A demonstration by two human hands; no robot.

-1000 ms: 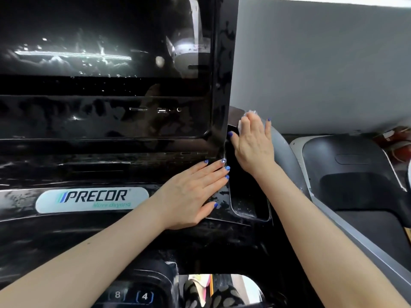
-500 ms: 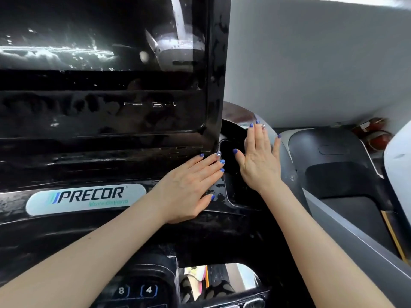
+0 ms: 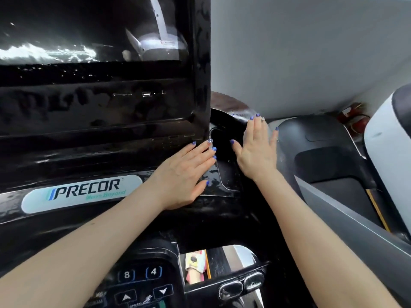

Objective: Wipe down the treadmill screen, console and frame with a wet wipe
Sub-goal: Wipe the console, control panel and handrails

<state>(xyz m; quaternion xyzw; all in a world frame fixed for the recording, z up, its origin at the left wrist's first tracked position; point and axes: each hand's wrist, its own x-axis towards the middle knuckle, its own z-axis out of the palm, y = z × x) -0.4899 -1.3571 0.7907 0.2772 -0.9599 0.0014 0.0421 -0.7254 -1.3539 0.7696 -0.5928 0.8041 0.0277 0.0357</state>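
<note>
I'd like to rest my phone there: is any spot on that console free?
The recessed tray between the left hand and right hand looks bare. The ledge around the Precor badge is open but sloped. The keypad below is crowded with buttons.

- The right hand [image 3: 258,150] has moved a little to the right, from the black recessed pocket [image 3: 224,165] onto the grey rim [image 3: 240,112] of the console.
- A second ago the white wipe showed above its fingertips; now it is hidden under the flat palm.
</note>
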